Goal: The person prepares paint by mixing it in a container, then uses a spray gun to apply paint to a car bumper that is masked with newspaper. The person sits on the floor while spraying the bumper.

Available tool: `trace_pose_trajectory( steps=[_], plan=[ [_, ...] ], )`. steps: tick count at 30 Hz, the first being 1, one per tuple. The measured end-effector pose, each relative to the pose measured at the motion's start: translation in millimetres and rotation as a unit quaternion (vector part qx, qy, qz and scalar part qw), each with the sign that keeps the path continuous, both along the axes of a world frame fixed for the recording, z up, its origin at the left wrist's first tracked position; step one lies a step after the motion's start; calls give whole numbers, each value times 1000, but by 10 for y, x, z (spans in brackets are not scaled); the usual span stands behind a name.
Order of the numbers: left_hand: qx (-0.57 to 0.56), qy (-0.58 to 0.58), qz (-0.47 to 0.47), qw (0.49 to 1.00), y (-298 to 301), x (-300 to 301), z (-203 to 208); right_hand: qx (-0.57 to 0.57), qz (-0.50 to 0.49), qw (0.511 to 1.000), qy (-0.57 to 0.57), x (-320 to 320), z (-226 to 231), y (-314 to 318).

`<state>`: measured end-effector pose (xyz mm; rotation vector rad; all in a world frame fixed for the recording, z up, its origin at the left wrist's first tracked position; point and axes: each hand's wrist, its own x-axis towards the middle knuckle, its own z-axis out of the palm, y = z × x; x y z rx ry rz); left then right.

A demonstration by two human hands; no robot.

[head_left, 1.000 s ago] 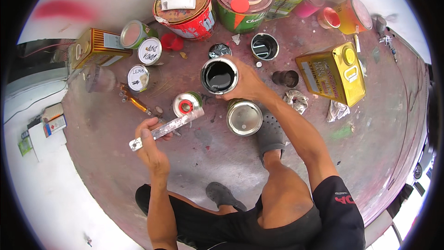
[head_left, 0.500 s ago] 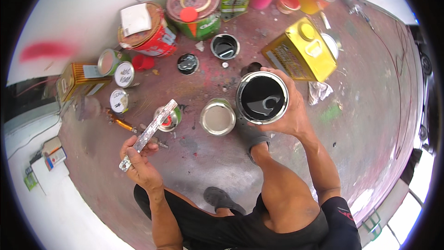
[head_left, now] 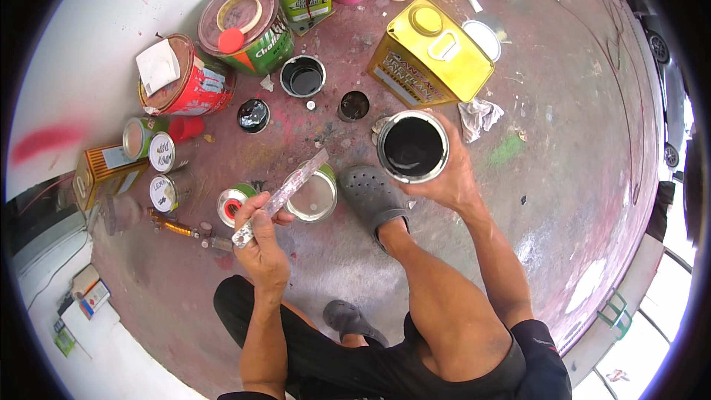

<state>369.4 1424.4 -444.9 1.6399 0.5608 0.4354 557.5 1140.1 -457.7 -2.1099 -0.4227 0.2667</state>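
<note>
My left hand (head_left: pixel 263 248) is closed round a flat, paint-spattered stirring stick (head_left: pixel 290 191), which slants up to the right. Its far end passes over a lidded can (head_left: pixel 315 200) with a grey top. My right hand (head_left: pixel 453 174) grips an uncovered tin of black paint (head_left: pixel 412 147) from its right side, above the floor. The stick and the tin are apart. Beyond them on the floor stand a small dark-stained cup (head_left: pixel 354 106), a cup of black liquid (head_left: pixel 303 76) and a black-coated round lid or shallow pot (head_left: pixel 254 115).
A yellow rectangular tin (head_left: pixel 437 52) stands beyond my right hand, with a crumpled rag (head_left: pixel 480 117) beside it. Large red (head_left: pixel 204 85) and green (head_left: pixel 266 41) paint cans line the wall. A spray gun (head_left: pixel 178 228) lies left. My shoe (head_left: pixel 370 196) is below the tin.
My left hand has brought the stick rightward, closer to the paint tin. The tin stays in my right hand. My view has shifted, so the floor items appear farther left.
</note>
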Motion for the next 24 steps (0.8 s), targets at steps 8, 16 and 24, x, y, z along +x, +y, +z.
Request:
trace_pose_trajectory(
  steps=[8,16,24],
  plan=[
    [-39,2,-19,999,-33,97,-17,-15,-5,1000,0,6,-64,-13],
    [-23,-2,5,1000,-4,166,-50,-75,-4,997,9,129,29,111],
    [-56,-19,-14,998,-75,304,-103,-167,-4,985,-47,382,28,476]
  ],
)
